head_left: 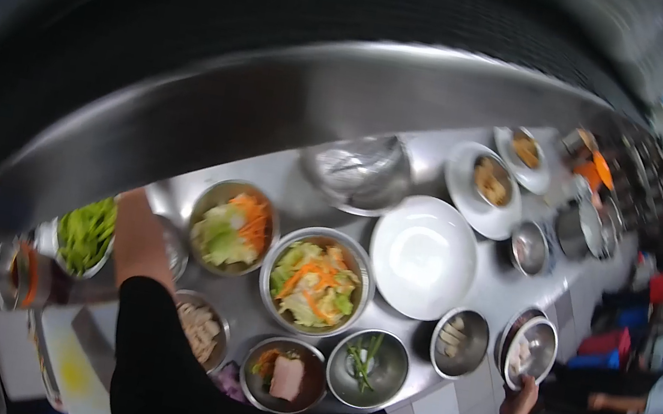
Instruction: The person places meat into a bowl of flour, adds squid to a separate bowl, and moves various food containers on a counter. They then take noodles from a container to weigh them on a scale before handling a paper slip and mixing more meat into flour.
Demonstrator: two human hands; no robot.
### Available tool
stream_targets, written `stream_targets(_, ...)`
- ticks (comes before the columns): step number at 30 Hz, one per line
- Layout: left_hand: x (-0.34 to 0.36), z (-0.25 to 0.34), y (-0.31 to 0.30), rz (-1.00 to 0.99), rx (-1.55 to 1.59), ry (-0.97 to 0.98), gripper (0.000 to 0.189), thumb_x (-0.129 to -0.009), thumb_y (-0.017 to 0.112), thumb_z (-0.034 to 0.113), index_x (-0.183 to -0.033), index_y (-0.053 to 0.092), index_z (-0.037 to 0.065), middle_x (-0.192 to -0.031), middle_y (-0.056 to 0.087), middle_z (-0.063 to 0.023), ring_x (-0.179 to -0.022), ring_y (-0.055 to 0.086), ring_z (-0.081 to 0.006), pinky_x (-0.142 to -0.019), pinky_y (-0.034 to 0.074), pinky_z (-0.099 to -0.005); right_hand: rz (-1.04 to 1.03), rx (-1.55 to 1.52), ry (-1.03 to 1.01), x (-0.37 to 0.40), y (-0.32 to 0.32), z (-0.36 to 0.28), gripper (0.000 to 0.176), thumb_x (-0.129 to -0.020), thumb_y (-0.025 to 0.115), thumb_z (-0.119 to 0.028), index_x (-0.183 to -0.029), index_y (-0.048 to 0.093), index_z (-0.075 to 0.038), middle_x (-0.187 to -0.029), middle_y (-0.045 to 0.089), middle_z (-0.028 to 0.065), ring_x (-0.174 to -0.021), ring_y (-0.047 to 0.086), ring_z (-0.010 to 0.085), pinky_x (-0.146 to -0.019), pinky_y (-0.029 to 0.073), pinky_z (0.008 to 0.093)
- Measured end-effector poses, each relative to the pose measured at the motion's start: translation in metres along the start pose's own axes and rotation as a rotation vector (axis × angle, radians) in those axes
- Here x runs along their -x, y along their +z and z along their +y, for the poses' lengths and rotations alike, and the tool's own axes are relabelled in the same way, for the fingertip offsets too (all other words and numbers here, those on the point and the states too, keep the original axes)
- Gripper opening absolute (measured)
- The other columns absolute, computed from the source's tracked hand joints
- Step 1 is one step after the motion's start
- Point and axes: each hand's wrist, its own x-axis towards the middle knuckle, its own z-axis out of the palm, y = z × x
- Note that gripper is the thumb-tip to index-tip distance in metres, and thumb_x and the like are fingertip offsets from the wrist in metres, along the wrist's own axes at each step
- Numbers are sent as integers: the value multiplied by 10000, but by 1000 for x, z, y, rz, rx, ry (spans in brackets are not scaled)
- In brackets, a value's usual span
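My right hand grips the lower rim of a small steel bowl, its fingers partly hidden beneath. Pale pieces lie in this bowl, which overlaps another steel bowl behind it. My left forearm reaches up behind the steel shelf edge, which hides the left hand. Beside that forearm are a container of green leaves and a bowl of pale sliced food. A large white plate lies mid-counter, next to a steel bowl of lettuce and shredded carrot.
A wide steel shelf crosses above the counter. More bowls hold lettuce with carrot, a pink block of food, green stalks and pale strips. A cutting board is at lower left. Another person's arm shows at right.
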Motion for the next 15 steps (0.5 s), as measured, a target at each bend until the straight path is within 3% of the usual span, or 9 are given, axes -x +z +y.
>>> stream_targets(2, -29, 6, -11, -13, 46, -89, 438, -867, 341, 221, -1192, 341, -73, -1085, 496, -296, -912, 584, -466, -685, 552, -500, 64, 32, 6, 0, -3, 0, 203, -749, 570, -144, -924, 518, -54, -809, 554, 36, -671, 598, 168, -505, 517, 310)
stream_targets(3, -24, 7, -21, -271, 101, -22, 463, -875, 358, 237, -1223, 292, -61, -1084, 478, -299, -926, 573, -471, -712, 536, -525, 92, 8, 16, 3, 0, -4, 220, -746, 573, -130, -943, 520, -48, -819, 557, 40, -674, 600, 173, -511, 521, 311)
stream_targets(4, -15, -3, -29, -194, 163, 19, 528, -912, 374, 365, -1254, 291, -28, -1045, 506, -315, -880, 585, -468, -711, 529, -528, 110, -3, 16, -3, -7, 1, 239, -740, 577, -118, -959, 518, -44, -827, 559, 43, -672, 600, 177, -509, 522, 312)
stream_targets(6, 13, 14, -8, 50, -274, -25, 774, -860, 364, 640, -1300, 282, 8, -918, 564, -334, -758, 622, -432, -619, 541, -491, 73, 8, 29, -5, -2, -4, 279, -732, 587, -141, -979, 502, -44, -829, 564, 55, -653, 599, 179, -491, 518, 309)
stream_targets(7, 41, 38, 10, 176, -548, -94, 738, -853, 373, 648, -1219, 406, 8, -867, 587, -289, -654, 625, -389, -520, 535, -446, 83, 6, 35, -7, 2, -6, 285, -731, 587, -146, -983, 500, -43, -827, 565, 57, -651, 600, 180, -490, 518, 310)
stream_targets(8, -1, 31, -4, 230, -846, -8, 655, -866, 390, 610, -1074, 522, 2, -746, 591, -208, -543, 599, -340, -426, 497, -400, 91, 2, 40, -9, 6, -8, 292, -730, 587, -151, -986, 497, -43, -825, 567, 59, -649, 602, 182, -488, 518, 311)
stream_targets(10, 32, 49, 16, 130, -1075, 257, 558, -880, 433, 531, -977, 559, -4, -642, 547, -129, -491, 572, -275, -380, 448, -359, 76, -6, 50, -24, 5, -5, 294, -730, 584, -152, -988, 494, -44, -820, 568, 57, -647, 603, 183, -486, 519, 314)
stream_targets(13, 117, 77, 81, -140, -1053, 414, 428, -894, 479, 393, -869, 590, -19, -686, 565, -99, -502, 560, -196, -410, 426, -310, 41, -34, 46, -44, 12, -6, 286, -726, 583, -136, -976, 492, -33, -807, 573, 63, -604, 600, 187, -480, 522, 316)
stream_targets(15, 232, 90, 151, -390, -931, 415, 343, -890, 514, 376, -960, 586, 48, -685, 562, -61, -561, 564, -127, -465, 432, -242, 13, -36, 72, -61, 12, -4, 280, -724, 581, -126, -967, 493, -17, -780, 577, 69, -580, 598, 188, -473, 524, 318)
